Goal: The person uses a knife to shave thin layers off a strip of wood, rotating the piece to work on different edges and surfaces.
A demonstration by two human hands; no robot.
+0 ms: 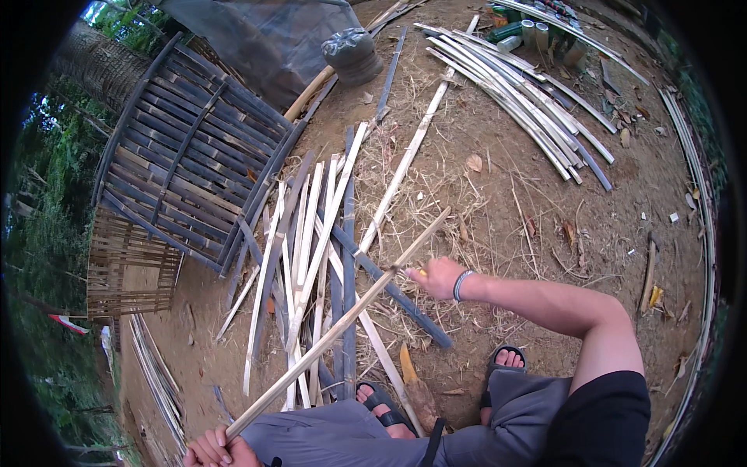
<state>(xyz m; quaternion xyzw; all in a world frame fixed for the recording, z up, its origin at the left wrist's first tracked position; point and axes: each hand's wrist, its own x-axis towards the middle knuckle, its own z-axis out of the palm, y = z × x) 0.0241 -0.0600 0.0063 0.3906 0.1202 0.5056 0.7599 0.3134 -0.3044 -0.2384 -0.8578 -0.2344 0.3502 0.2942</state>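
A long pale bamboo strip (342, 321) runs slantwise from the lower left up to the middle. My left hand (222, 450), at the bottom edge, is wrapped round its near end. Toward its far end, my right hand (437, 278) is closed on a yellow-handled knife (422, 272). Only a bit of the handle shows, and the small dark blade touches or crosses the strip; exactly how it lies there is hard to make out. Under the strip, a loose pile of split bamboo strips (311, 233) covers the ground beside my feet.
A slatted bamboo bench (194, 156) stands at the left. More split strips (521, 93) lie at the far right, near green bottles (510, 31). A dark plastic container (352, 56) sits at the back. Below my knees, a tapered orange-brown piece (415, 385) lies between my sandalled feet.
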